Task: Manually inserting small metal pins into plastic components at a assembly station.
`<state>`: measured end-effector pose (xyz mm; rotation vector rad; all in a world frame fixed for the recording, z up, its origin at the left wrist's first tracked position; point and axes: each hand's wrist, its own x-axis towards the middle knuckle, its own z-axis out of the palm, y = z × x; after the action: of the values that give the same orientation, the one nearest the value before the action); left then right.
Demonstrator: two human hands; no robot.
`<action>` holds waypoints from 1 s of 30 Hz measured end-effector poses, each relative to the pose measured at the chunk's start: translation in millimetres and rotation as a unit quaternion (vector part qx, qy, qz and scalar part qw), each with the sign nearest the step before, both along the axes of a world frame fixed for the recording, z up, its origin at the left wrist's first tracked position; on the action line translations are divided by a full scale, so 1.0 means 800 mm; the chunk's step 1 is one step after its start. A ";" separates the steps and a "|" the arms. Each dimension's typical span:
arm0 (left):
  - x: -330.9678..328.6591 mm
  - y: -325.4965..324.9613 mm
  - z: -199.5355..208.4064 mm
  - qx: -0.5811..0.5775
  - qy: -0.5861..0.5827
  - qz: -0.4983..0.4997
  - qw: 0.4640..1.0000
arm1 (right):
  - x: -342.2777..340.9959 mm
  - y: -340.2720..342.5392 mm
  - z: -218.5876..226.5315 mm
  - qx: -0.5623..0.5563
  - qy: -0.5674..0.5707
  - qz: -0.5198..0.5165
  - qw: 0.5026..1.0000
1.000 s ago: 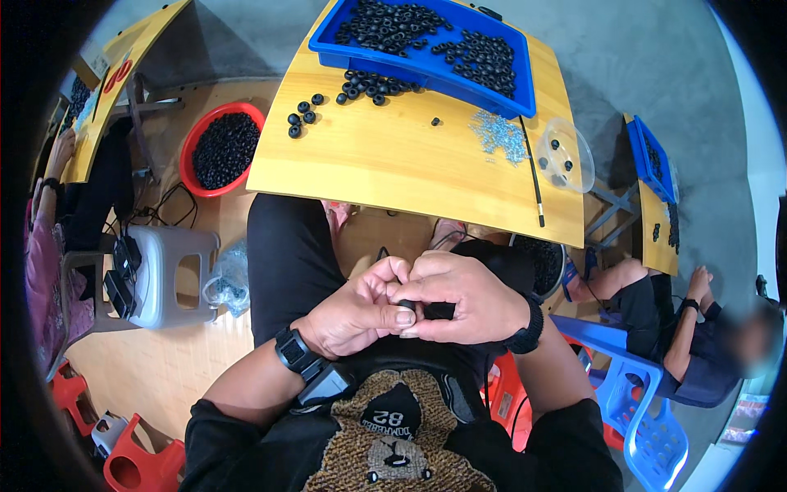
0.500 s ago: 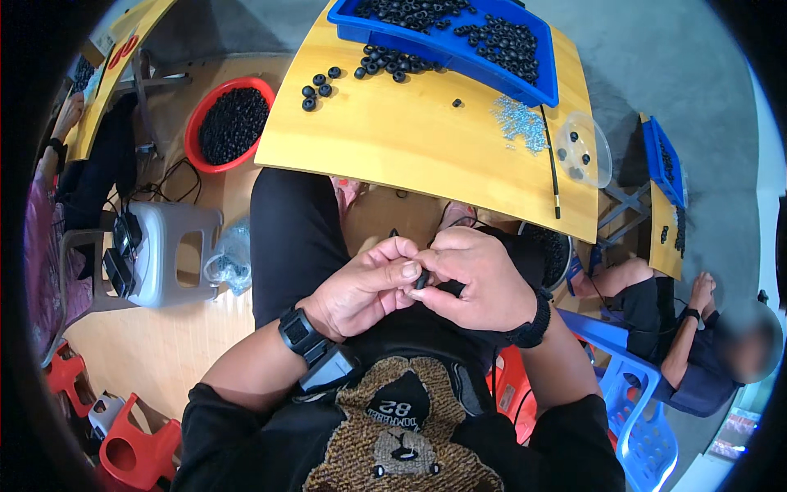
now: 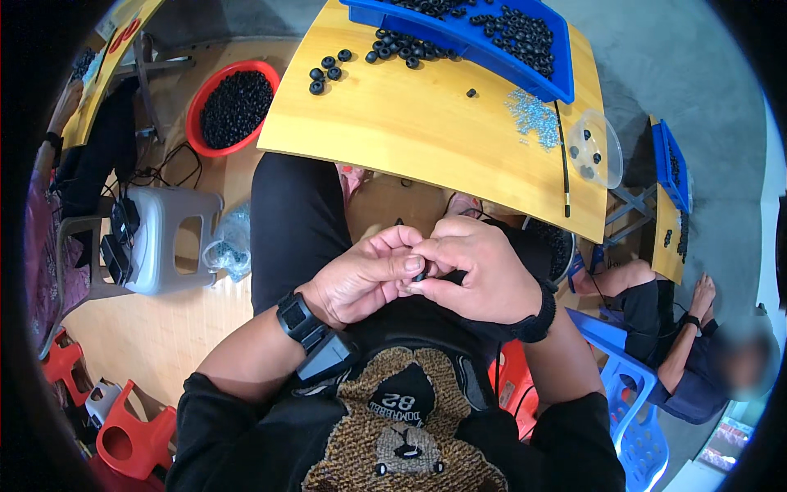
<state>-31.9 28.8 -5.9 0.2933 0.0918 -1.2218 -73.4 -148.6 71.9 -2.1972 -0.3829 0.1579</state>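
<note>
Ahead of the fingers [image 3: 414, 261] the yellow table [image 3: 426, 131] edge blocks; open room lies left, over the thigh [image 3: 295, 221].

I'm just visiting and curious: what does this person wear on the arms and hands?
The hands are bare, with no gloves. The left hand has a black wristwatch with a chunky square case at its wrist. The right hand has a plain black band around its wrist. Black sleeves begin higher up, near the elbows, leaving the forearms uncovered.

A clear plastic bag [image 3: 232, 243] is lying on the floor beside the grey stool [image 3: 168, 238]. A screen [image 3: 728, 443], showing blurred colours, is sitting at the lower right edge.
</note>
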 end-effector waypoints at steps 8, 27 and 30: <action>0.002 0.001 -0.005 0.026 -0.030 -0.044 0.998 | 0.007 -0.003 0.006 -0.043 -0.037 0.065 0.996; 0.004 0.005 -0.009 -0.003 -0.003 -0.010 1.000 | 0.008 0.001 -0.029 0.026 -0.083 0.045 0.995; 0.002 0.003 -0.010 0.001 -0.004 -0.031 1.000 | 0.008 -0.001 -0.023 -0.008 -0.104 0.056 0.993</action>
<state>-30.2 31.1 -13.9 0.3047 0.0785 -1.2820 -67.1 -149.5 53.8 -2.2153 -0.6235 -0.0081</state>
